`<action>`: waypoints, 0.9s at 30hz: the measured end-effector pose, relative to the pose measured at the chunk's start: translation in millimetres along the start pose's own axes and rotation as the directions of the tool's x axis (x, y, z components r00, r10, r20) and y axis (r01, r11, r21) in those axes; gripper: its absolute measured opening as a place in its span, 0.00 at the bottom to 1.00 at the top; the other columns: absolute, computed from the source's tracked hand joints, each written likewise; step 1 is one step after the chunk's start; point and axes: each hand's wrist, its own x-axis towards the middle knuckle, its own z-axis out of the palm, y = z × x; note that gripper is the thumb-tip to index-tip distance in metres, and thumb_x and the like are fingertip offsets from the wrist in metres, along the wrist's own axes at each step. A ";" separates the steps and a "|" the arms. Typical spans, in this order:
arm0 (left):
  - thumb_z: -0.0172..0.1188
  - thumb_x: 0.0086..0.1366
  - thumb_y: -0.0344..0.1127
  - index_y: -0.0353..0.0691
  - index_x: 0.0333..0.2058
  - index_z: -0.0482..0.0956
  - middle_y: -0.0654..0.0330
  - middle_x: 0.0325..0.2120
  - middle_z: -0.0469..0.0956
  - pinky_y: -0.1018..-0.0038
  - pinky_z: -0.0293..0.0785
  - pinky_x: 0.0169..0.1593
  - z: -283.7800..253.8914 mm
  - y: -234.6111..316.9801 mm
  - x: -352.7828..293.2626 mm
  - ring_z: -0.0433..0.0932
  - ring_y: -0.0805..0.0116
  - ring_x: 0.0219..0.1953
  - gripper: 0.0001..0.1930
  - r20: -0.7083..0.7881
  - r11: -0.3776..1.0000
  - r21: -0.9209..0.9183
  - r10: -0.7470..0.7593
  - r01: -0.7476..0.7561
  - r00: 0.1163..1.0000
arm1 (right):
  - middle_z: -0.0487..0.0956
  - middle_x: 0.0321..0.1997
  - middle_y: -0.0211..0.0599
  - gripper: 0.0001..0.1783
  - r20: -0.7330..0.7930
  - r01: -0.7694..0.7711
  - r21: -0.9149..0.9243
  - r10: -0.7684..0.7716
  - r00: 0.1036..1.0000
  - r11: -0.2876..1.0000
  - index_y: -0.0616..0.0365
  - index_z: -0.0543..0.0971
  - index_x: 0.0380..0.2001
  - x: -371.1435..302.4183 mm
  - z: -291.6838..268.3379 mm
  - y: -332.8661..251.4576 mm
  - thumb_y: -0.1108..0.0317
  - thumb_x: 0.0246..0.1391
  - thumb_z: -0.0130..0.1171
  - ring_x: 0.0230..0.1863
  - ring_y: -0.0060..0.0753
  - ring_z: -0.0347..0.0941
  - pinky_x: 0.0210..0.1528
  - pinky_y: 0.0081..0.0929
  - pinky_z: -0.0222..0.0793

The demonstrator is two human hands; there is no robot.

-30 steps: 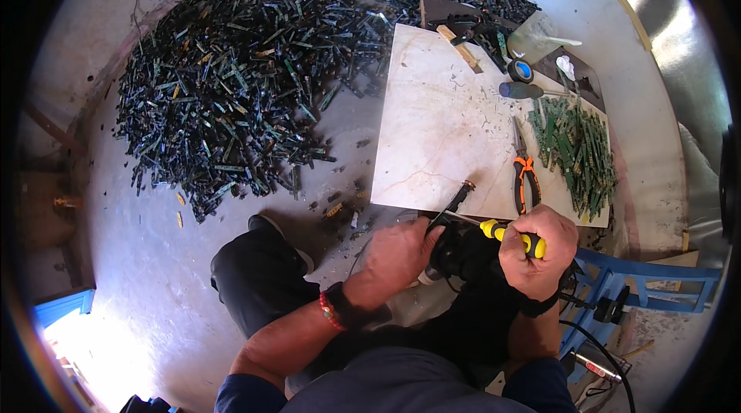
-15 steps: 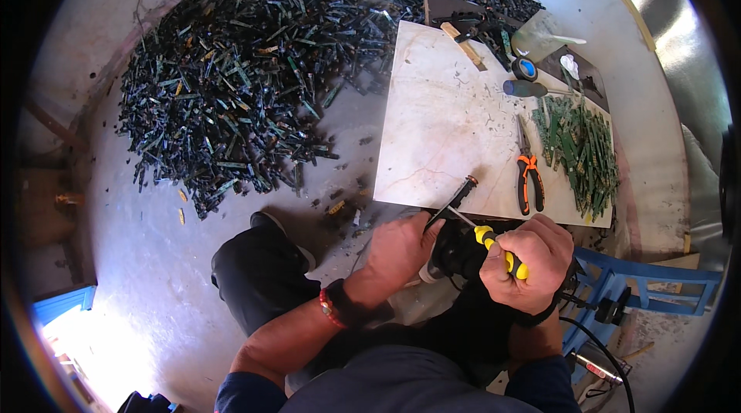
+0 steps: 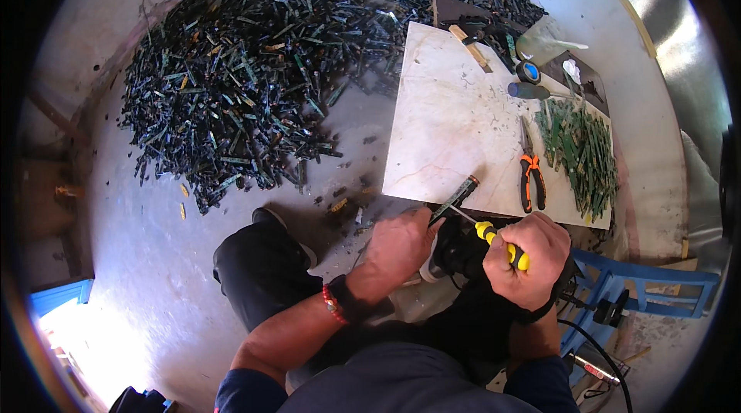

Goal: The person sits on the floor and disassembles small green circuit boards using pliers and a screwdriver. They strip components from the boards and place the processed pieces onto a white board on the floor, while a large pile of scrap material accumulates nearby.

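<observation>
My left hand (image 3: 400, 242) is closed round the lower end of a narrow, dark strip with a greenish face (image 3: 457, 198), like a small circuit board strip. The strip slants up to the right over the near edge of a pale board. In my right hand (image 3: 532, 258) is a screwdriver (image 3: 502, 245) with a yellow and black handle, gripped in a fist. Its thin metal shaft points up-left, and its tip meets the strip's side just above my left fingers. Whether the tip is wedged in, I cannot tell.
On the pale board (image 3: 432, 135) lie orange-handled pliers (image 3: 530, 181), a pile of green strips (image 3: 579, 154), another screwdriver (image 3: 529, 90), a tape roll (image 3: 529, 71) and a wooden piece (image 3: 471, 49). A large heap of dark strips (image 3: 247, 96) covers the floor beyond. A blue chair (image 3: 664, 289) stands at right.
The strip in my left hand has turned, so its greenish face shows more. The screwdriver stays against it, with my right hand nearly in place. The view has shifted slightly.
</observation>
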 end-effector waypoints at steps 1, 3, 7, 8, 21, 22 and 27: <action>0.58 0.61 0.40 0.36 0.24 0.70 0.47 0.17 0.73 0.56 0.69 0.25 1.2 -0.7 -0.2 0.73 0.45 0.21 0.14 -0.007 1.000 -0.002 -0.001 0.001 1.000 | 0.68 0.15 0.36 0.08 -0.027 -0.053 0.042 0.055 0.998 0.998 0.59 0.71 0.19 -2.0 2.6 4.2 0.79 0.31 0.57 0.15 0.39 0.65 0.18 0.29 0.61; 0.59 0.60 0.41 0.35 0.23 0.70 0.47 0.17 0.73 0.56 0.69 0.25 -2.5 1.3 1.3 0.74 0.44 0.21 0.15 0.034 0.998 -0.007 -0.059 0.060 0.998 | 0.71 0.17 0.39 0.05 -0.107 -0.201 0.124 0.215 0.971 0.972 0.60 0.72 0.21 -7.5 6.3 12.9 0.78 0.36 0.56 0.16 0.37 0.68 0.20 0.28 0.63; 0.59 0.61 0.45 0.34 0.22 0.71 0.46 0.16 0.71 0.58 0.69 0.25 -12.3 5.8 6.9 0.72 0.45 0.20 0.19 0.103 0.987 -0.110 -0.110 0.121 0.989 | 0.67 0.19 0.23 0.03 -0.067 -0.652 0.416 0.736 0.673 0.634 0.66 0.72 0.22 -17.3 5.8 39.7 0.77 0.46 0.54 0.22 0.13 0.57 0.24 0.16 0.54; 0.58 0.62 0.47 0.34 0.22 0.70 0.47 0.15 0.70 0.59 0.68 0.25 -15.3 7.3 8.5 0.72 0.47 0.19 0.20 0.153 0.978 -0.143 -0.130 0.152 0.980 | 0.67 0.19 0.24 0.03 -0.064 -0.644 0.403 0.722 0.689 0.650 0.65 0.72 0.22 -17.1 5.8 40.7 0.77 0.46 0.54 0.23 0.13 0.57 0.25 0.16 0.55; 0.38 0.71 0.55 0.34 0.21 0.70 0.60 0.13 0.68 0.72 0.66 0.23 -11.1 2.6 11.1 0.69 0.71 0.15 0.30 0.373 0.846 -0.418 -0.172 0.331 0.912 | 0.71 0.18 0.34 0.03 -0.151 -0.315 0.251 0.359 0.921 0.915 0.63 0.72 0.23 -10.1 -3.3 35.9 0.81 0.42 0.55 0.18 0.23 0.64 0.23 0.20 0.60; 0.37 0.71 0.55 0.34 0.21 0.70 0.60 0.13 0.68 0.72 0.66 0.23 -10.5 3.0 11.0 0.69 0.72 0.15 0.30 0.336 0.868 -0.391 -0.176 0.307 0.925 | 0.71 0.18 0.35 0.04 -0.187 -0.279 0.236 0.325 0.927 0.931 0.63 0.72 0.22 -10.9 -5.7 38.2 0.81 0.41 0.55 0.17 0.24 0.64 0.23 0.20 0.60; 0.38 0.71 0.55 0.35 0.20 0.70 0.60 0.12 0.68 0.72 0.66 0.22 -10.1 2.2 12.4 0.68 0.71 0.14 0.30 0.349 0.871 -0.376 -0.184 0.317 0.919 | 0.71 0.18 0.36 0.05 -0.305 -0.253 0.230 0.317 0.898 0.940 0.62 0.73 0.23 -12.1 -12.8 45.1 0.81 0.38 0.55 0.18 0.25 0.65 0.23 0.19 0.60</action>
